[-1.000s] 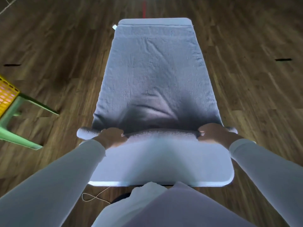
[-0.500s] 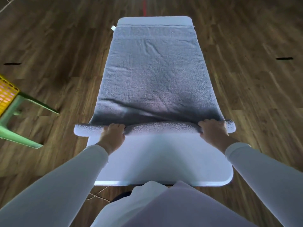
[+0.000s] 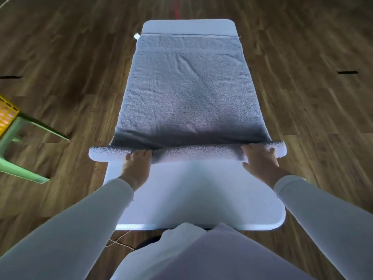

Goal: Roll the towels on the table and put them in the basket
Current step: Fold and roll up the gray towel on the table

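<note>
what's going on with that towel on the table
A person is rolling a grey towel on a white table. The left hand and right hand both press flat on the rolled part at the near end. Most of the towel lies unrolled beyond it. A yellow basket shows at the left edge, on a green stool.

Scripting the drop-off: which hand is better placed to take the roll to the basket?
Left, likely. The basket sits at the left edge, nearer the left hand; the right hand presses the opposite end of the roll. Towel mostly unrolled.
</note>
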